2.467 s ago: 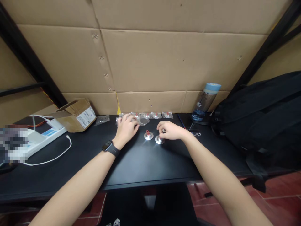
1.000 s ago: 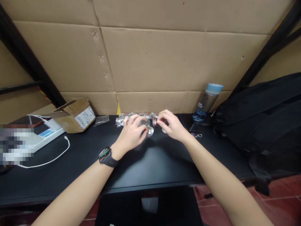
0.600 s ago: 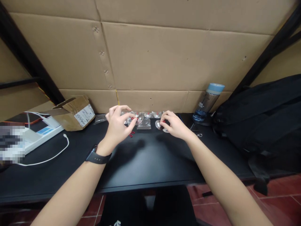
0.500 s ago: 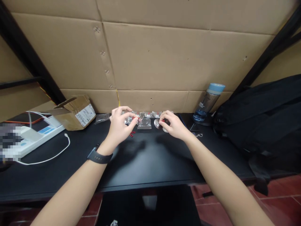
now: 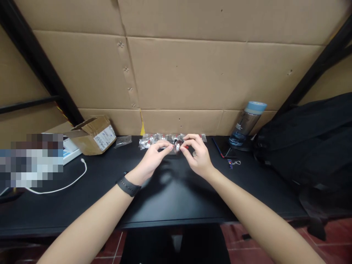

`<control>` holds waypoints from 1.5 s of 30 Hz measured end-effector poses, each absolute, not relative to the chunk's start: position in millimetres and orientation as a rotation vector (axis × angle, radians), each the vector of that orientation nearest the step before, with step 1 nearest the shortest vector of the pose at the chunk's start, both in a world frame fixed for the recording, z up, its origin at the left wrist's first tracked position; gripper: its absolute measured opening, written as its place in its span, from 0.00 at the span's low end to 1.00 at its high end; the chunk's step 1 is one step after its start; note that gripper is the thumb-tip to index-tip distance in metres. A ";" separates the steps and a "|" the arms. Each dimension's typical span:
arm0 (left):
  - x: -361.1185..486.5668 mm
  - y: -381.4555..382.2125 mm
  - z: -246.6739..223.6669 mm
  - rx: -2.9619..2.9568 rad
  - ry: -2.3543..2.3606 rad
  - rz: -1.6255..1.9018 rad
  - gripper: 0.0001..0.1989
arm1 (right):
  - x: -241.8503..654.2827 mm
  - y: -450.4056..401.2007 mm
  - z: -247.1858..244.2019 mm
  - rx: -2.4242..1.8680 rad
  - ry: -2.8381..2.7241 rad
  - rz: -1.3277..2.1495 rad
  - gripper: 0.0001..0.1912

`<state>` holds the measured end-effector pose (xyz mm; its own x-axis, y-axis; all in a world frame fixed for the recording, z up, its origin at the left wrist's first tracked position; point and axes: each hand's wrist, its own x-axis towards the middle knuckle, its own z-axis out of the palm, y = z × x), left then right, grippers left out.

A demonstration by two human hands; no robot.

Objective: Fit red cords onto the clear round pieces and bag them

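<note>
My right hand (image 5: pixel 198 154) pinches a small shiny silver finger cymbal (image 5: pixel 178 146), a domed disc with a bit of red cord (image 5: pixel 186 147) at its back. The disc is tipped on edge, facing my left hand (image 5: pixel 156 156). Thumb and forefinger of that left hand are pressed together at the disc's near side, on what looks like the end of a red cord, mostly hidden by the fingertips. Behind the hands, several similar discs with red centres lie in clear plastic bags (image 5: pixel 150 142) along the back of the table.
An opened cardboard box (image 5: pixel 95 135) and a small clear bag (image 5: pixel 123 141) stand at the left, near a white cable (image 5: pixel 79 179). On the right are a phone (image 5: pixel 223 147), a keychain (image 5: pixel 233 163), a blue-lidded bottle (image 5: pixel 246 124) and a black backpack (image 5: pixel 308 146). Cardboard (image 5: pixel 176 80) walls the back.
Both hands have come together in the middle. The right hand has lifted a finger cymbal off the table, and the left hand has moved right to meet it.
</note>
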<state>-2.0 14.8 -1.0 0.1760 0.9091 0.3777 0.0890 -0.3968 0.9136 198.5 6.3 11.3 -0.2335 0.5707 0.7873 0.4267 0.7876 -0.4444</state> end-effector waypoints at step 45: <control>-0.7 15.0 -14.2 2.294 1.484 1.253 0.05 | 193.8 14.2 -1.6 -0.885 -1.323 1.428 0.30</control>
